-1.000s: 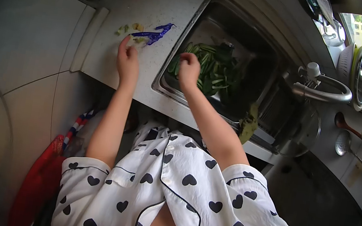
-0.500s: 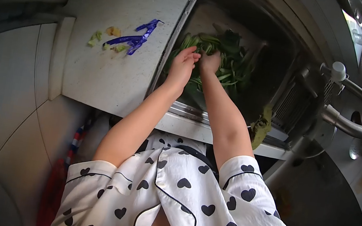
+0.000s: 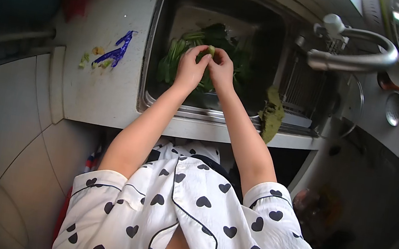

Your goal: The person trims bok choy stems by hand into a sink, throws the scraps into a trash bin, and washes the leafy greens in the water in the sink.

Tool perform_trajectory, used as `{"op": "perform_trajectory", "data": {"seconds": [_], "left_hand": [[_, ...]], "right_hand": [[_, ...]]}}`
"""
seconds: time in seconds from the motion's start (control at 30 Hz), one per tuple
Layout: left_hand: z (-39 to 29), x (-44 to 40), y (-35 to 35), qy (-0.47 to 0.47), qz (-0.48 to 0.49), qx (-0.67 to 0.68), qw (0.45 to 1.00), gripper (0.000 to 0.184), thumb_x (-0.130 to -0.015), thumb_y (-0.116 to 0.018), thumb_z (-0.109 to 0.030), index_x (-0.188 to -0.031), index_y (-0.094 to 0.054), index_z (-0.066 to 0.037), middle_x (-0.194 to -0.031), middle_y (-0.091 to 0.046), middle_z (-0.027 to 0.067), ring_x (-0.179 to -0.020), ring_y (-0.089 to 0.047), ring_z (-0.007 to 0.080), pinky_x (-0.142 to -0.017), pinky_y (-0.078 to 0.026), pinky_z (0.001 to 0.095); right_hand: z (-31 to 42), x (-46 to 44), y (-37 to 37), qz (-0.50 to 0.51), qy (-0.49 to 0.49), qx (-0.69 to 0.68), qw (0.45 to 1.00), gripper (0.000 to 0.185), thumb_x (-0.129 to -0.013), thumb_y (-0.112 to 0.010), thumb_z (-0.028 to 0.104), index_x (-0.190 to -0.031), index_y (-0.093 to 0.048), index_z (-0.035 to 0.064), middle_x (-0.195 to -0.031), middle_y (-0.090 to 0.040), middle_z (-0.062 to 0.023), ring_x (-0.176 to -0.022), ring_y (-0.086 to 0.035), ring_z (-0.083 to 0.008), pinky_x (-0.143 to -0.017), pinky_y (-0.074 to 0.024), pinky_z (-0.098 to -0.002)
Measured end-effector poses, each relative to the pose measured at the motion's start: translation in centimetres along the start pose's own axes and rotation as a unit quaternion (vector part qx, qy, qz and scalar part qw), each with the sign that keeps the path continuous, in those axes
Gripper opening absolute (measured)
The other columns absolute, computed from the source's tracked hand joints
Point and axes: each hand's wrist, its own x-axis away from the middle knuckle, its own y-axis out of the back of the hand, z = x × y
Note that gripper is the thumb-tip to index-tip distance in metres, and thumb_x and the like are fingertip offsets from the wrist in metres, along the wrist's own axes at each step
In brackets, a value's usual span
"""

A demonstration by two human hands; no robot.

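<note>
Fingertips together now, both hands pinching: left hand (image 3: 191, 70) and right hand (image 3: 221, 70) meet on a small green piece (image 3: 211, 51), the grip closed on it from either side. That piece sits above the sink, right over the leafy greens (image 3: 169, 64) heaped inside. The risk here, I'd judge: so little shows past the fingertips that a wet, slick surface or an uneven squeeze could pop it loose, and it would probably drop among the leaves, hard to pick out. Outward, left of the sink (image 3: 152, 40), a purple strip (image 3: 118, 54) and scraps (image 3: 84, 60) lie on the counter (image 3: 102, 102); a green rag-like thing (image 3: 273, 116) hangs over the front edge. And the change: half a second ago both hands were down among the greens; now they're joined on this one piece.
</note>
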Motion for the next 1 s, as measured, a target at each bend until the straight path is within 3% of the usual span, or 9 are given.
{"op": "perform_trajectory", "data": {"seconds": [0.2,0.33,0.43,0.53,0.7,0.73,0.83,0.93,1.0], "left_hand": [[-7.6,1.4,-0.5,-0.161,0.028,-0.13,0.978,0.016,-0.083,-0.059,-0.021,-0.087,-0.059,-0.005,-0.087,-0.06,0.0076,-0.085,-0.056,0.03,-0.073,-0.044,0.0405],[-10.4,1.5,-1.3,-0.32,0.022,-0.22,0.921,0.012,-0.086,-0.055,-0.017,-0.084,-0.053,-0.005,-0.081,-0.057,0.0107,-0.076,-0.054,0.032,-0.068,-0.043,0.0408],[-11.5,1.7,-2.3,-0.321,0.056,-0.208,0.922,0.012,-0.086,-0.054,-0.017,-0.087,-0.052,-0.006,-0.08,-0.057,0.0119,-0.077,-0.055,0.0329,-0.067,-0.042,0.0422],[-12.5,2.5,-3.3,-0.235,0.096,-0.167,0.953,0.015,-0.091,-0.048,-0.021,-0.091,-0.049,-0.006,-0.081,-0.057,0.0149,-0.078,-0.056,0.0362,-0.065,-0.043,0.0439],[-13.3,3.0,-4.2,-0.147,0.122,-0.104,0.976,0.015,-0.093,-0.044,-0.021,-0.092,-0.048,-0.007,-0.079,-0.056,0.0179,-0.077,-0.055,0.0384,-0.064,-0.042,0.0442],[-12.8,2.9,-4.4,-0.149,0.118,-0.089,0.978,0.016,-0.094,-0.045,-0.022,-0.091,-0.049,-0.007,-0.073,-0.055,0.0123,-0.068,-0.057,0.0279,-0.06,-0.042,0.0372],[-11.1,1.5,-5.1,-0.098,0.188,0.101,0.972,0.018,-0.094,-0.047,-0.023,-0.09,-0.049,-0.007,-0.071,-0.054,0.003,-0.065,-0.053,0.0125,-0.057,-0.04,0.0279],[-12.2,1.5,-4.6,-0.032,0.221,0.25,0.942,0.018,-0.092,-0.052,-0.024,-0.088,-0.05,-0.006,-0.073,-0.051,-0.0035,-0.067,-0.046,0.0036,-0.056,-0.037,0.0213],[-14.2,2.4,-4.8,-0.04,0.197,0.223,0.954,0.018,-0.09,-0.056,-0.022,-0.091,-0.052,-0.005,-0.077,-0.054,-0.0022,-0.07,-0.049,0.0054,-0.059,-0.039,0.022]], "right_hand": [[5.9,2.3,5.1,0.029,0.06,0.056,0.996,0.023,-0.08,-0.062,0.008,-0.098,-0.06,-0.0039,-0.083,-0.064,-0.0057,-0.076,-0.058,-0.0097,-0.069,-0.0456,-0.0239],[8.7,3.5,8.1,0.019,0.07,0.055,0.996,0.023,-0.08,-0.062,0.007,-0.1,-0.06,-0.0039,-0.084,-0.065,-0.0067,-0.077,-0.058,-0.0096,-0.069,-0.0461,-0.0241],[9.3,3.7,9.8,-0.011,0.108,0.139,0.984,0.02,-0.08,-0.062,0.009,-0.098,-0.061,0.0008,-0.086,-0.065,-0.011,-0.077,-0.062,-0.0188,-0.069,-0.047,-0.0286],[11.0,4.2,10.8,-0.042,0.113,0.248,0.961,0.019,-0.08,-0.061,0.014,-0.097,-0.062,0.0059,-0.091,-0.063,-0.0147,-0.086,-0.061,-0.0325,-0.071,-0.0473,-0.037],[10.9,4.1,11.3,-0.069,0.164,0.279,0.944,0.018,-0.08,-0.06,0.013,-0.097,-0.061,0.0064,-0.094,-0.061,-0.0146,-0.09,-0.058,-0.0324,-0.074,-0.0455,-0.0386],[11.0,4.0,11.4,-0.066,0.172,0.277,0.943,0.018,-0.079,-0.06,0.012,-0.097,-0.061,0.0062,-0.094,-0.061,-0.0147,-0.09,-0.058,-0.0326,-0.074,-0.0454,-0.0386],[11.1,3.7,11.6,-0.056,0.134,0.241,0.96,0.017,-0.08,-0.059,0.01,-0.096,-0.061,0.0052,-0.095,-0.061,-0.0155,-0.087,-0.059,-0.0311,-0.074,-0.0454,-0.0346],[10.3,3.1,12.8,-0.028,0.067,0.15,0.986,0.017,-0.083,-0.057,0.006,-0.099,-0.059,0.0007,-0.095,-0.064,-0.0121,-0.081,-0.062,-0.0201,-0.075,-0.0445,-0.0274],[10.8,3.5,12.9,0.016,0.067,0.058,0.996,0.018,-0.085,-0.055,0.006,-0.101,-0.058,-0.0015,-0.095,-0.064,-0.0087,-0.085,-0.061,-0.0164,-0.076,-0.0444,-0.0262]]}}
